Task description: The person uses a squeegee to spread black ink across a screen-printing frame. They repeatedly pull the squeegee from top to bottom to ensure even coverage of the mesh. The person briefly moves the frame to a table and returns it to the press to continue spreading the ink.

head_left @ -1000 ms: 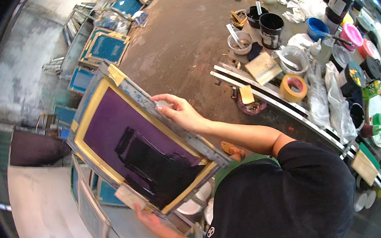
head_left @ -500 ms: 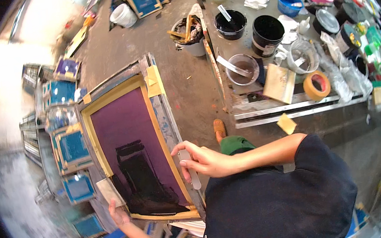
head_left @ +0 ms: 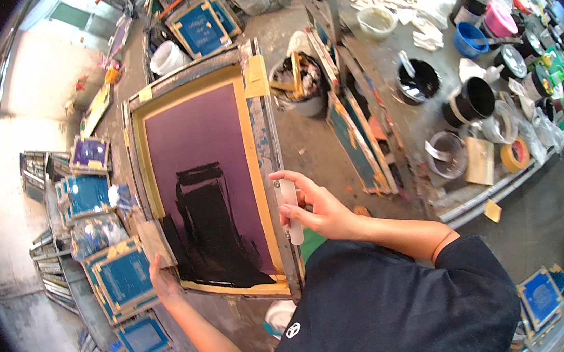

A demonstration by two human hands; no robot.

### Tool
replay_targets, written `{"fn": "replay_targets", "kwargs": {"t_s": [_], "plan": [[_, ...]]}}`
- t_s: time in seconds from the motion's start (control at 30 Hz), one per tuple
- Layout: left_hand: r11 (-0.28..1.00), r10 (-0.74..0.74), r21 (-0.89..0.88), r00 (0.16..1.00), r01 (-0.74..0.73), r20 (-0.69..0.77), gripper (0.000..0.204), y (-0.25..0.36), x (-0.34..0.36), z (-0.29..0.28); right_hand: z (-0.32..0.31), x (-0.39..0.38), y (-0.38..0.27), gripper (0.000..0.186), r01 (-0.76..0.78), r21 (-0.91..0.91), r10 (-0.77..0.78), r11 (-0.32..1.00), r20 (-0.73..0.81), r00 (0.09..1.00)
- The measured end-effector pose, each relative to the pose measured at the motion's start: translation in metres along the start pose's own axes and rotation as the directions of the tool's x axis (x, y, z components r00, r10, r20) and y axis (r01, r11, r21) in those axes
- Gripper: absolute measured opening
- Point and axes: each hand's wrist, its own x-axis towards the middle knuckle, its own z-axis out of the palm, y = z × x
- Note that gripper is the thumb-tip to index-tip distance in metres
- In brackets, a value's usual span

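The left hand (head_left: 164,281) has its thumb on a pale flat rectangular block (head_left: 156,244), its other fingers mostly hidden behind, and the right hand's fingers are bent, pinching a translucent white plastic strip (head_left: 293,230) — both at opposite side rails of a tilted, grey-railed rectangular screen with purple mesh (head_left: 198,130), held before the person, thick black ink (head_left: 210,214) across its lower part. Beyond, to the right, a cluttered grey bench (head_left: 383,62) carries a tan tape roll (head_left: 515,154) and a round black tub (head_left: 418,82) — with a white plastic bucket (head_left: 168,59) on the floor farther off.
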Motion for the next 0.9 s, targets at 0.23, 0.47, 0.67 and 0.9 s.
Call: {"fn": "replay_targets", "kwargs": {"t_s": [0.23,0.47,0.67,0.9], "plan": [[0.993,0.054,-0.108,0.998,-0.051,0.018,0.046,0.042,0.211,-0.021,0.035,0.205,0.036,0.056,0.074,-0.062,-0.070,0.995,0.075,0.995],[0.998,-0.005,-0.063,0.990,0.014,0.144,0.028,0.117,0.433,0.016,0.010,0.362,0.011,0.057,0.076,-0.211,-0.125,0.975,-0.229,0.965],[0.998,-0.041,-0.041,0.974,0.052,0.224,0.032,0.146,0.583,0.127,-0.134,0.445,0.044,0.062,-0.034,-0.433,-0.299,0.901,-0.675,0.675],[0.992,-0.105,-0.038,0.949,0.121,0.296,0.040,0.181,0.817,0.202,-0.300,0.644,0.059,0.051,-0.029,-0.464,-0.418,0.885,-0.821,0.387]]}}
